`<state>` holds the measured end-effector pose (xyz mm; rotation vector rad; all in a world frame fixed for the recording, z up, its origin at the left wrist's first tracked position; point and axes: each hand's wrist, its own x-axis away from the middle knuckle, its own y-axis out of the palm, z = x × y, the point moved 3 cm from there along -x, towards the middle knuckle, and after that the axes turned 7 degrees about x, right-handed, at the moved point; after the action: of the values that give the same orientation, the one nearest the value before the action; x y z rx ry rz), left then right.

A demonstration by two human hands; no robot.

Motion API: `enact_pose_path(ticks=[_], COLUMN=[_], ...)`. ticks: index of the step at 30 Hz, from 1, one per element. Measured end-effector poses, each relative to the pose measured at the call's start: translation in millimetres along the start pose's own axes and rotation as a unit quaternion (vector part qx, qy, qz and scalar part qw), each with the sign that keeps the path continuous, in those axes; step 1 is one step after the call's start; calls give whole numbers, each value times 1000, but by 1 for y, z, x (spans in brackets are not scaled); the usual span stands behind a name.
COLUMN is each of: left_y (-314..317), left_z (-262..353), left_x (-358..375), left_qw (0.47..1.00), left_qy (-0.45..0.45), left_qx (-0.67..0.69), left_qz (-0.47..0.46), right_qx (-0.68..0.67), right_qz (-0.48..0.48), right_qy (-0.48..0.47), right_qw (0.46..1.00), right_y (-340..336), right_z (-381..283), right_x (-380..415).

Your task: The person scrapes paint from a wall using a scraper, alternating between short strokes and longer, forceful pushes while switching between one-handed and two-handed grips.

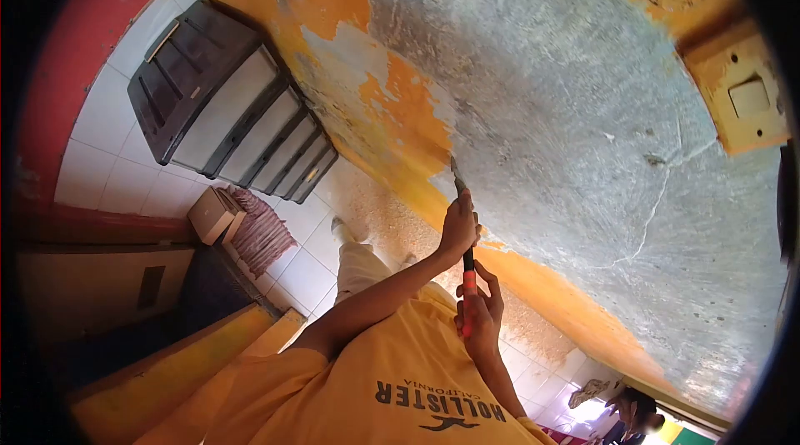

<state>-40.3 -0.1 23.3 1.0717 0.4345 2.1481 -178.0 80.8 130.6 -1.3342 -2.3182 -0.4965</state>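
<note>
A long scraper (469,261) with a black shaft and a red grip is held in both hands. My left hand (459,229) is wrapped round its upper part, near the blade. Lower down, my right hand (479,312) grips the red end, with some fingers partly raised. The blade tip touches or nearly touches the wall, at the border between orange paint (417,112) and bare grey plaster (533,95). A crack runs through the plaster on the right.
A dark drawer unit (208,87) stands against the wall at upper left. Beside it lie a cardboard box (215,213) and a striped cloth (260,232). A switch plate (746,99) is at upper right. Debris covers the floor along the wall. Another person (633,412) is at lower right.
</note>
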Motion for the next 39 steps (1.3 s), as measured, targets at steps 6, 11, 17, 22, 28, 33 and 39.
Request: enact_pose_path(ticks=[6, 11, 17, 22, 28, 33, 39], left_y=[-9, 0, 10, -9, -7, 28, -1], left_z=[5, 21, 20, 34, 99, 92, 52], left_x=[-11, -1, 9, 30, 62, 18, -34], left_qw=[1000, 980, 975, 981, 744, 752, 740], left_qy=[-10, -135, -157, -67, 571, 569, 616], left_qx=[24, 108, 124, -54, -304, -262, -232], left_qz=[-8, -94, -92, -173, -168, -203, -135], right_qx=[-61, 129, 452, 132, 141, 215, 233], right_qz=[-34, -141, 28, -50, -62, -100, -119], right_qy=[10, -214, -502, -620, -649, -662, -676], right_qw=[997, 958, 737, 772, 745, 711, 689], right_y=[-7, -29, 0, 27, 44, 62, 71], right_z=[4, -41, -92, -107, -129, -132, -87], right_x=[-15, 16, 8, -28, -32, -21, -58])
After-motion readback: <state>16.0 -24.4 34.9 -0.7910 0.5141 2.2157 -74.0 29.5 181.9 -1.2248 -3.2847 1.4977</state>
